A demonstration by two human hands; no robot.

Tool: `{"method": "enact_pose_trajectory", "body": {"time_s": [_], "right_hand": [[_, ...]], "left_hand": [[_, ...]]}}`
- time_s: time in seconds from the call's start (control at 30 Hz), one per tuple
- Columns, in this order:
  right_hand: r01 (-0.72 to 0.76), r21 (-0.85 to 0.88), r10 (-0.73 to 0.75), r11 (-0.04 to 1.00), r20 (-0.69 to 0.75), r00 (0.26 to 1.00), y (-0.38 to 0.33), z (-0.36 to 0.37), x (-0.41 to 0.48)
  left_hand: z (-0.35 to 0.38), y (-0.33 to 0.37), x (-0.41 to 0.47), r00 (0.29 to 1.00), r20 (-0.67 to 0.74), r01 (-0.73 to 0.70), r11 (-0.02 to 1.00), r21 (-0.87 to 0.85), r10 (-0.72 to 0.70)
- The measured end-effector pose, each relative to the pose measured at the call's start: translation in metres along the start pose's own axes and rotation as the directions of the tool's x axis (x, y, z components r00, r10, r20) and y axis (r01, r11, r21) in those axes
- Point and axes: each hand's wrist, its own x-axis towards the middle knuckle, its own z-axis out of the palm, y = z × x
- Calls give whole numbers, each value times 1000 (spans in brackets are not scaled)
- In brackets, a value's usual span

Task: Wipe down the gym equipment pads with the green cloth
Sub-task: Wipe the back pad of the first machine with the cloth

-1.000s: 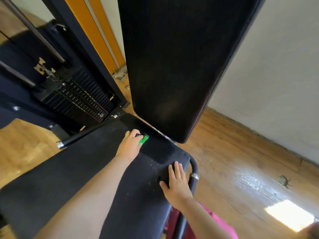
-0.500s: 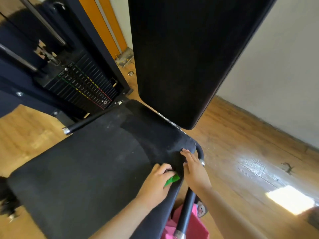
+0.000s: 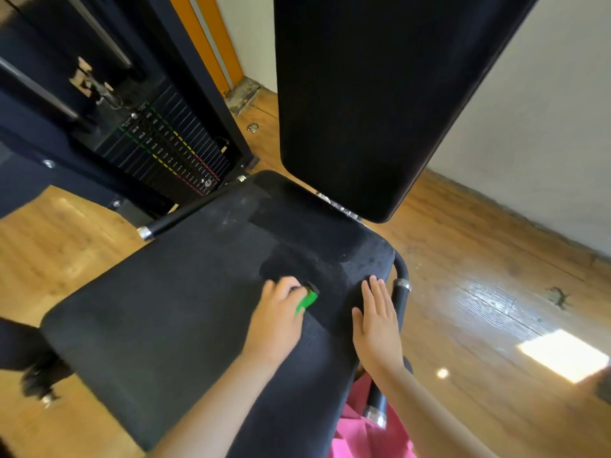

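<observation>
A wide black seat pad (image 3: 172, 292) fills the middle of the view, with a darker wiped patch near its far right corner. My left hand (image 3: 276, 320) grips a small green cloth (image 3: 306, 301) and presses it on the pad right of centre. Only a corner of the cloth shows past my fingers. My right hand (image 3: 377, 320) lies flat on the pad's right edge, fingers straight. A tall black back pad (image 3: 370, 104) rises behind the seat.
A black handle bar (image 3: 400, 292) with a chrome ring runs along the seat's right side, another bar (image 3: 185, 219) at its left. A weight stack (image 3: 165, 153) stands at the left rear. Wooden floor (image 3: 479, 292) and a white wall (image 3: 535, 133) lie to the right.
My left hand swept the cloth from the pad's far corner down to its near right edge, then back up toward the middle. My right hand stayed flat on the right edge.
</observation>
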Motion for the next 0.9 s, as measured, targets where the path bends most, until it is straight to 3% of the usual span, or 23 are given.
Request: {"method": "enact_pose_trajectory", "body": {"time_s": [0.1,0.17,0.33,0.47,0.67,0.83,0.9], "right_hand": [[-35,4,35,999,-18,999,-14,3,-1],[-51,3,51,999,-19,999,-18,4,-3],[-56,-3,56,998,-35,998,-20,6,-6],[-65,18,66,998,-37,997,-18,8,-5],[-79,40,81,996,-49,996,-14,14,-3],[-60,72,68,996,-123,990,-15,22,-4],[-58,94,70,994,-123,990,-15,19,-2]], "left_hand": [[4,21,-40,977,120,-173,984,-41,177],[-1,8,-42,972,118,-202,979,-25,203],[-32,-71,2,999,-41,-7,996,88,10],[-54,-121,62,992,-75,112,977,183,-100],[-57,-141,142,952,-145,289,946,148,-268],[-56,-140,184,970,-5,240,953,186,-243],[-52,-135,182,976,-10,218,963,157,-219]]}}
